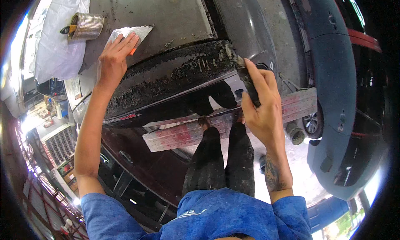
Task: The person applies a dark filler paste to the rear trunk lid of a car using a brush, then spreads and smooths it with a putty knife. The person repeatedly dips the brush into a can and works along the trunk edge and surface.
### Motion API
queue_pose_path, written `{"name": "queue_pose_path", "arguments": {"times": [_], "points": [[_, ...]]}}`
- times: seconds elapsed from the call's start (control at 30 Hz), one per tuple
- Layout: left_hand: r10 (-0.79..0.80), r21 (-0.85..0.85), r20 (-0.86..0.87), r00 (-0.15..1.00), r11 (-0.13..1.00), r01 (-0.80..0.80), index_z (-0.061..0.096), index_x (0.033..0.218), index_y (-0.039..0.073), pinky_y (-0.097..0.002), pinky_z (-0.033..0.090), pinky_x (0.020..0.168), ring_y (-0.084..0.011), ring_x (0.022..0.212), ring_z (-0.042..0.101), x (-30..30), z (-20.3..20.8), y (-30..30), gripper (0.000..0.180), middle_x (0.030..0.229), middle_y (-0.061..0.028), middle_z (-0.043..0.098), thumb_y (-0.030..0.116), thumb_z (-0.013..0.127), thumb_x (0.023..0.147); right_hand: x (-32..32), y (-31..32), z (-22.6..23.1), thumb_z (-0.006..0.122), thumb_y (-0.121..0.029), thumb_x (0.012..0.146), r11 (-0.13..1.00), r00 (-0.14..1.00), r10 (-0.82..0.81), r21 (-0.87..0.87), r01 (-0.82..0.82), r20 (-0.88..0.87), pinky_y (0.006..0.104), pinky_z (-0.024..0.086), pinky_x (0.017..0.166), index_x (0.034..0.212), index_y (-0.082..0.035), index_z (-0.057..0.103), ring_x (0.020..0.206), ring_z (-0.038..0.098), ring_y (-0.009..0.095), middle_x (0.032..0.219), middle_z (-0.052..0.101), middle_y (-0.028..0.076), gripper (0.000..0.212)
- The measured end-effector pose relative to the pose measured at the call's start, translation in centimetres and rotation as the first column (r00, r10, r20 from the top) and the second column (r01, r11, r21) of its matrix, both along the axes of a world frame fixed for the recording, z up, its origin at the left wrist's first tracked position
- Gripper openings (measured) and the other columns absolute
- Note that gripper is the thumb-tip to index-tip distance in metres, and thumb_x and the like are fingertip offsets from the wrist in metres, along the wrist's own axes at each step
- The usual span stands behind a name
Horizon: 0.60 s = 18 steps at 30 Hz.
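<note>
My left hand (115,56) lies with fingers stretched out on a silvery, sharp-cornered sheet (143,31) with an orange patch by the fingertips. The sheet rests on the dark car roof (166,11). My right hand (264,98) is closed round a long, dark, grimy scraper-like tool (246,79). Its far end touches or nearly touches the corner of the rough, residue-smeared dark panel (166,69) at the roof's near edge; its exact kind is unclear. Beyond my left hand is a ribbed metal can (88,26) with a black-and-yellow handle sticking out.
A white plastic sheet (58,40) lies beside the can. My feet stand on a perforated metal plank (171,136) stained red. A blue-grey car (333,73) is at the right, a dark red one (137,150) below the plank. A round container (295,135) stands by a wheel.
</note>
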<state>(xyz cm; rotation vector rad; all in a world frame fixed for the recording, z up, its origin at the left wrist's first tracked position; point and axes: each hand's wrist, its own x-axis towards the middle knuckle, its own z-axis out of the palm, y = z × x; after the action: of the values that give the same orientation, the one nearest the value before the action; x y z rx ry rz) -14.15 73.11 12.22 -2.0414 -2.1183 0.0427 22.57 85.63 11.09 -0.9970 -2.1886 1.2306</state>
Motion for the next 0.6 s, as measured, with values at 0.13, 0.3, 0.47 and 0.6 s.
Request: {"name": "queue_pose_path", "arguments": {"times": [0.13,0.3,0.47,0.6], "points": [[0.039,0.007,0.027,0.999,0.999,-0.04,0.062,0.127,0.016,-0.0466,0.046,0.099,-0.034,0.117,0.058,-0.8,-0.6,-1.4,0.054,0.129,-0.0038,0.061,-0.008,0.055,0.079,-2.7,-0.3,-0.3,0.061,-0.006,0.087,0.992,0.983,0.003,0.127,-0.027,0.183,0.0439,0.051,0.077,0.135,-0.003,0.051,0.088,0.061,0.04,0.106,0.054,0.023,0.049],[0.115,-0.005,-0.002,0.993,0.993,-0.115,0.062,0.128,0.015,-0.043,0.047,0.098,-0.0351,0.115,0.059,-1.7,-0.4,-3.1,0.056,0.129,-0.005,0.061,-0.01,0.055,0.078,-4.8,-0.7,-1.4,0.062,-0.014,0.089,0.973,0.961,-0.03,0.23,-0.035,0.274,0.0452,0.051,0.069,0.13,-0.009,0.057,0.082,0.062,0.036,0.091,0.055,0.018,0.041],[0.099,0.005,0.016,0.995,0.995,-0.099,0.062,0.127,0.014,-0.0427,0.047,0.096,-0.0352,0.115,0.059,-2.0,-0.5,-3.8,0.052,0.128,-0.0058,0.062,-0.007,0.055,0.081,-6.0,-0.8,-1.4,0.061,-0.014,0.089,0.961,0.95,-0.064,0.275,-0.023,0.305,0.0446,0.052,0.064,0.128,-0.009,0.058,0.075,0.063,0.036,0.09,0.055,0.018,0.04],[0.097,0.018,0.04,0.995,0.995,-0.098,0.062,0.127,0.014,-0.043,0.048,0.095,-0.0353,0.115,0.06,-2.0,-0.5,-3.7,0.05,0.128,-0.0059,0.062,-0.006,0.056,0.081,-6.6,-0.7,-1.0,0.061,-0.014,0.089,0.953,0.942,-0.06,0.299,-0.044,0.331,0.0455,0.052,0.061,0.127,-0.009,0.059,0.071,0.064,0.038,0.091,0.055,0.019,0.039]]}}
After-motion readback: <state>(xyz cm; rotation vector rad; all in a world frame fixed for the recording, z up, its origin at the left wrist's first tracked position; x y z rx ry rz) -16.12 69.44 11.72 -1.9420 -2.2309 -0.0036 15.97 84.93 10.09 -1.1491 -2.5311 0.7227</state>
